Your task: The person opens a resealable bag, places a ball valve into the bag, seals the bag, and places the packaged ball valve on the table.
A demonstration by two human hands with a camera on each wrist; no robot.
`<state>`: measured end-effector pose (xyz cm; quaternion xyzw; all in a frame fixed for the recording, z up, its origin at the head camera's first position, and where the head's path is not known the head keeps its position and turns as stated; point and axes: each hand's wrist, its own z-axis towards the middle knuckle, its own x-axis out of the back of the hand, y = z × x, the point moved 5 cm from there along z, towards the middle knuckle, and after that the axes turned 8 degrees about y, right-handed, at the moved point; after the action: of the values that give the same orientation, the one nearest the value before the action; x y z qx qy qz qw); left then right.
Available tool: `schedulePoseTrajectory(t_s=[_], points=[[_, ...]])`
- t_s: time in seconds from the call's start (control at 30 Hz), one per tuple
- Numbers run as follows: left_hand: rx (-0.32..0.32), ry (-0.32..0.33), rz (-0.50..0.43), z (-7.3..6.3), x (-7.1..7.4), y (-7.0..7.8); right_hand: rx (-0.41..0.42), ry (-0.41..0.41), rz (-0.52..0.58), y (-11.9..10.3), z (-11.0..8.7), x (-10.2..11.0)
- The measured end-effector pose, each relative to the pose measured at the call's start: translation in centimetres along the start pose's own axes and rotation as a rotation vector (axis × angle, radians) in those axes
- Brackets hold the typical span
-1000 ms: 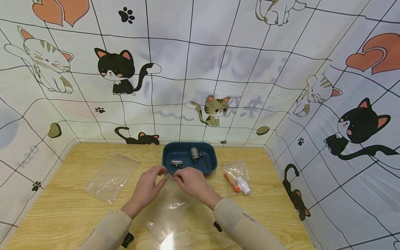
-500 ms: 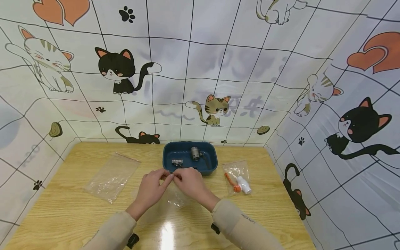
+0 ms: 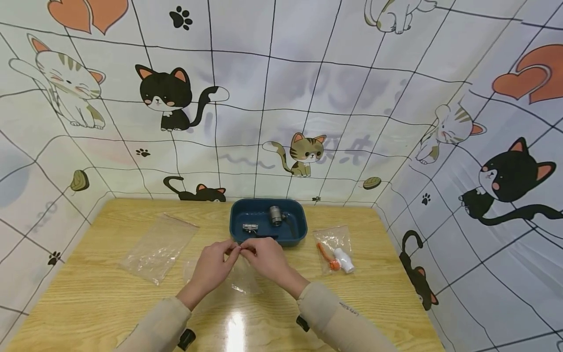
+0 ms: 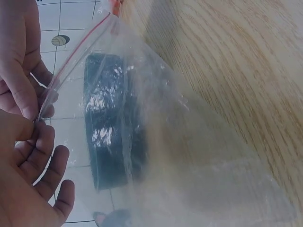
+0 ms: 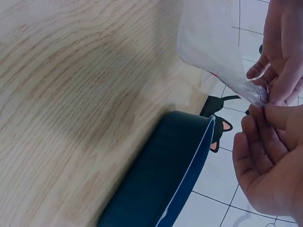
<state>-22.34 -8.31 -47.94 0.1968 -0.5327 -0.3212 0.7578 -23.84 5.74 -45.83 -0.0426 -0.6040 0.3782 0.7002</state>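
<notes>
A clear zip-lock bag with a red seal line hangs from both hands, just in front of the blue bin. My left hand pinches its top edge between thumb and fingers. Right beside it, my right hand pinches the same edge, the fingertips of both hands nearly meeting. In the left wrist view the bag spreads wide, and nothing shows inside it. From the right wrist, the bag's film looks whitish, and the pinched spot is bunched up.
Behind the hands, the blue bin holds a grey metallic cylinder, a small silvery part and dark pieces. Another clear bag lies flat at left. At right, a bag contains an orange item and a white one.
The hands have come closer together at the bag's edge. The bag's lower end, earlier stretched toward the table's front, is now drawn up near the hands.
</notes>
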Motion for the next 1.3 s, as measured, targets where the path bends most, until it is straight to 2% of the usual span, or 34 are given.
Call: schedulePoseTrajectory(t_s=[0.17, 0.53, 0.7, 0.8, 0.87, 1.0, 1.1, 1.2, 1.3], points=[[0.008, -0.016, 0.003, -0.06, -0.19, -0.25, -0.011, -0.002, 0.02, 0.29, 0.05, -0.26], [-0.032, -0.008, 0.099, -0.19, -0.09, -0.02, 0.009, -0.039, -0.075, -0.18, 0.17, -0.41], [-0.067, -0.022, 0.154, -0.11, -0.02, 0.22, 0.063, -0.007, -0.189, -0.43, 0.29, -0.33], [-0.096, -0.001, 0.176, -0.03, 0.13, 0.37, 0.08, 0.017, -0.272, -0.42, 0.29, -0.38], [-0.1, 0.023, 0.174, 0.05, 0.26, 0.5, 0.068, 0.013, -0.272, -0.4, 0.22, -0.41], [-0.06, 0.06, 0.137, 0.08, 0.48, 0.6, 0.037, -0.025, -0.217, -0.47, 0.06, -0.54], [-0.016, 0.069, 0.105, -0.03, 0.62, 0.59, 0.037, -0.042, -0.23, -0.51, -0.05, -0.65], [-0.002, 0.071, 0.101, -0.19, 0.72, 0.57, 0.038, -0.023, -0.265, -0.5, -0.12, -0.56], [-0.02, 0.069, 0.124, -0.34, 0.75, 0.69, 0.029, 0.002, -0.282, -0.4, -0.23, -0.42]])
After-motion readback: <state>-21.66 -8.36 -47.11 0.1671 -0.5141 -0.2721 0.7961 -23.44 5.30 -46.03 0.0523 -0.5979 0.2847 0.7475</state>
